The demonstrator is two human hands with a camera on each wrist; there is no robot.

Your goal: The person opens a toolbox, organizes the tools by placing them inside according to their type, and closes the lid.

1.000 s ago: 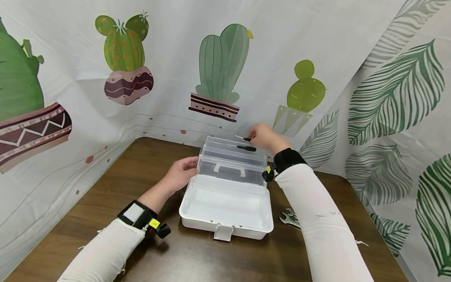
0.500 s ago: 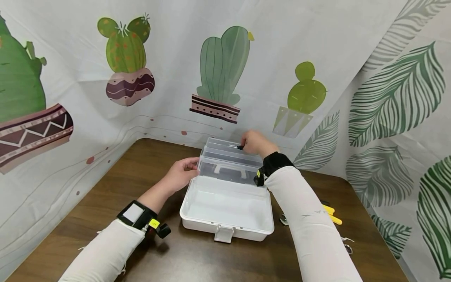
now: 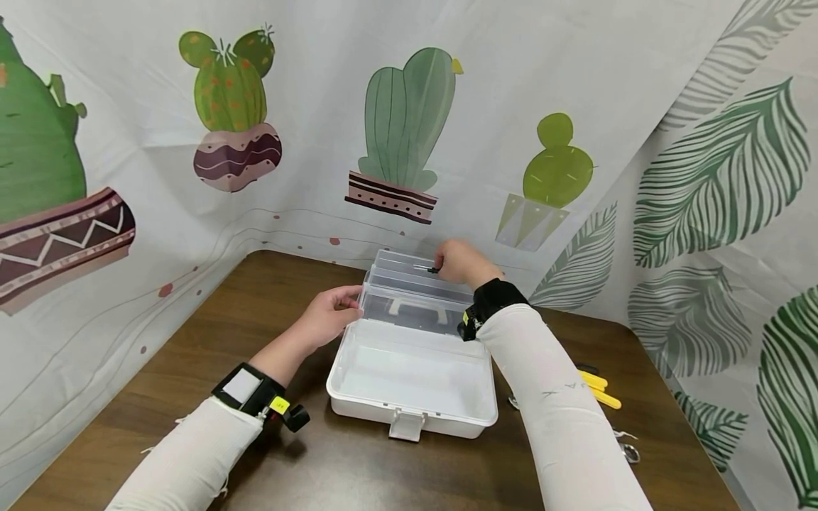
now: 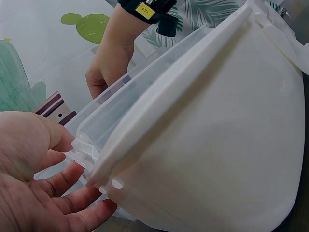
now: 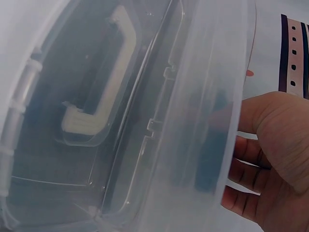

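Observation:
An opened toolbox with a white base (image 3: 409, 420) and clear lid (image 3: 415, 312) stands on the table, its clear tray (image 3: 399, 264) raised behind the base. My left hand (image 3: 326, 316) holds the box's left back corner; in the left wrist view its thumb lies at the clear tray edge and its fingers touch the white corner (image 4: 116, 183). Over the tray, my right hand (image 3: 461, 262) grips a screwdriver (image 3: 432, 270) with a dark handle, its thin shaft pointing left. The right wrist view shows the fingers partly hidden behind the cloudy tray wall (image 5: 193, 145).
Right of the box, yellow-handled pliers (image 3: 603, 397) and a metal ring end (image 3: 630, 453) lie on the brown table (image 3: 255, 298), partly covered by my right sleeve. A cactus-print cloth (image 3: 307, 142) hangs close behind the box.
My right hand has lowered the screwdriver into the raised tray, moving slightly left; the hand now hides the second screwdriver's handle there. The yellow pliers have come into sight. My left hand stays put.

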